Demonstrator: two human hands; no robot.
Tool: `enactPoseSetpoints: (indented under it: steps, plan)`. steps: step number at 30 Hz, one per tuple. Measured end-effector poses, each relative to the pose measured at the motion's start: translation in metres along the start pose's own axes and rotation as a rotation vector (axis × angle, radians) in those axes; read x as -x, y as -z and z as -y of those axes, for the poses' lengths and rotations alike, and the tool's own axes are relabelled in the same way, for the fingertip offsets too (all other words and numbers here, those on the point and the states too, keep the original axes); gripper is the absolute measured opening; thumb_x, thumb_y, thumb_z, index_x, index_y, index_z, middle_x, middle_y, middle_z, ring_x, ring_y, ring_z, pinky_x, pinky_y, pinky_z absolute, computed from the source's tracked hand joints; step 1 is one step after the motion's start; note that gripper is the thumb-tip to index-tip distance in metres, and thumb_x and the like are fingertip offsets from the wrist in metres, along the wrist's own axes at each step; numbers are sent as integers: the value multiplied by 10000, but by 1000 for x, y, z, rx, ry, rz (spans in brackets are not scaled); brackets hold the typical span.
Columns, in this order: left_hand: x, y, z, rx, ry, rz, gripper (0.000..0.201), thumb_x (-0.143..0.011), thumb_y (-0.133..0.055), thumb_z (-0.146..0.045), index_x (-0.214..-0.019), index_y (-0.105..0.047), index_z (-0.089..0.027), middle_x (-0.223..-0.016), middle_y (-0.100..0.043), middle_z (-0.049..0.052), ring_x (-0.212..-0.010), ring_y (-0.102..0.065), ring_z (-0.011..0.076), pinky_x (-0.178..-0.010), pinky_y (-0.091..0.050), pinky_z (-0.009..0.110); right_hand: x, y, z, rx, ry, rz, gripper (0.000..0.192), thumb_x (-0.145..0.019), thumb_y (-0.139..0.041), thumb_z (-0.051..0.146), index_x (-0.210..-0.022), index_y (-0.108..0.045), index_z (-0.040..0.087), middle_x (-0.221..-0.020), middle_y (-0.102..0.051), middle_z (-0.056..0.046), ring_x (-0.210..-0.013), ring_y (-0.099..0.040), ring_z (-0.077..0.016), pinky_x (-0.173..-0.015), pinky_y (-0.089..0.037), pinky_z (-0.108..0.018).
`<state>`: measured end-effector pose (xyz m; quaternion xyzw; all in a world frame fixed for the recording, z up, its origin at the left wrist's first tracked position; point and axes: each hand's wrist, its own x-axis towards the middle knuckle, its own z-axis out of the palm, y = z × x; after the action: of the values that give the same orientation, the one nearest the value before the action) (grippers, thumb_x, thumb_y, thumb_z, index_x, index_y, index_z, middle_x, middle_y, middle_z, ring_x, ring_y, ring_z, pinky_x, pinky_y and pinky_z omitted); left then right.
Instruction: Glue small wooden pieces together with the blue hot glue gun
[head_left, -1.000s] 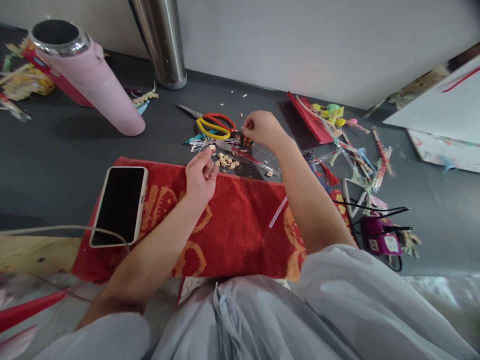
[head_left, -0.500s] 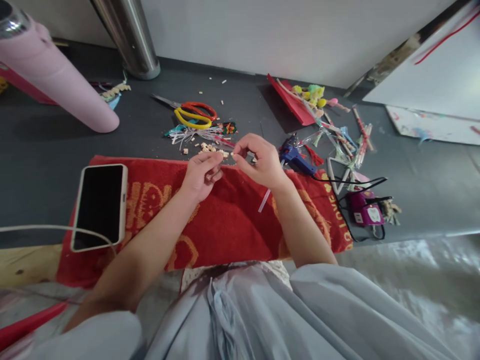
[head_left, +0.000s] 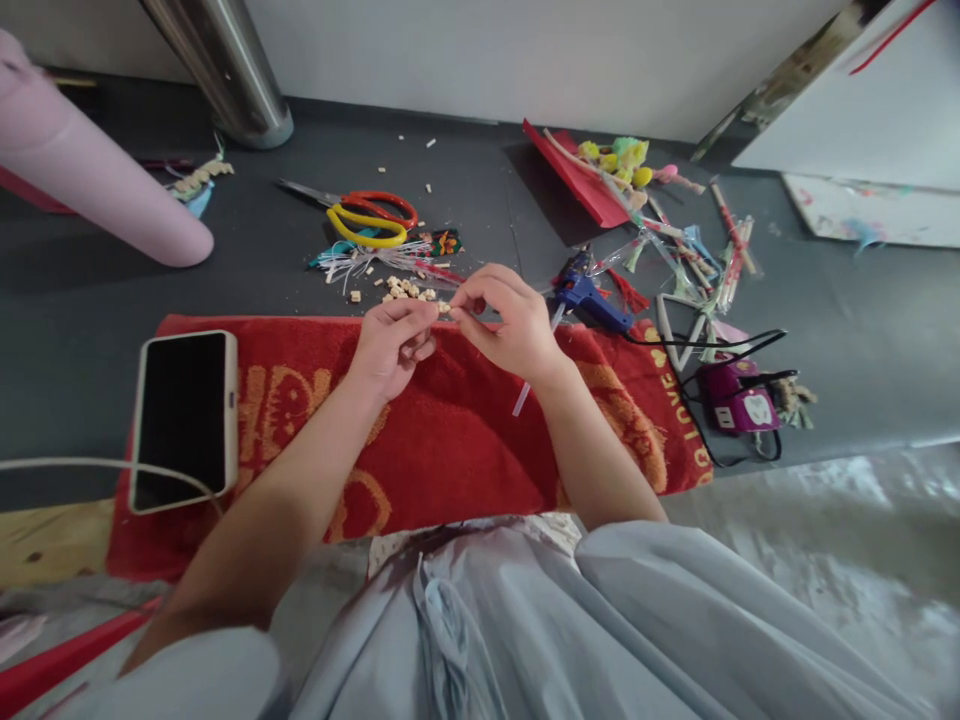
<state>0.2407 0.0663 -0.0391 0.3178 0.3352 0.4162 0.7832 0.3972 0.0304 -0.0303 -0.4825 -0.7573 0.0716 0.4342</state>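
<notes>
Head view: left hand (head_left: 391,340) and right hand (head_left: 504,322) meet fingertip to fingertip, pinching a tiny bead (head_left: 444,307) over the red towel (head_left: 450,440).

Head camera, looking forward-down, close over red towel (head_left: 450,450).

A phone (head_left: 182,418) lies on the red towel (head_left: 450,440) near scissors (head_left: 367,215).

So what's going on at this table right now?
A person sits at a dark table with both hands together over a red towel. The left hand and right hand pinch something tiny between their fingertips; what it is cannot be made out. Small beige beads lie just beyond, near yellow-and-red scissors. A phone rests on the towel and a blue glue gun lies to the right.
</notes>
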Motion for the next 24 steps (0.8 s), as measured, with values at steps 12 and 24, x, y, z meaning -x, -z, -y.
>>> enactPoseSetpoints:
  steps: [12, 24]
  plan:
    - [0, -1, 2, -81, -130, -19, 177, -581, -849, -178, -540, -678, -161, -387, -443, -66, -329, -304, -1, -349, -293, 140, 4, -4, -5, 5, 17, -52, 145, -940, -507, 289, -849, -596, 218, -844, -647, -49, -802, -622, -167, -751, -548, -353]
    - [-3, -1, 4, -118, -154, -71, 197, -575, -876, -180, -559, -685, -134, -423, -467, -55, -339, -340, 4, -340, -301, 147, 7, -5, -10, 65, 15, -24, 183, -952, -462, 287, -864, -610, 225, -863, -639, -62, -857, -621, -189, -810, -545, -390]
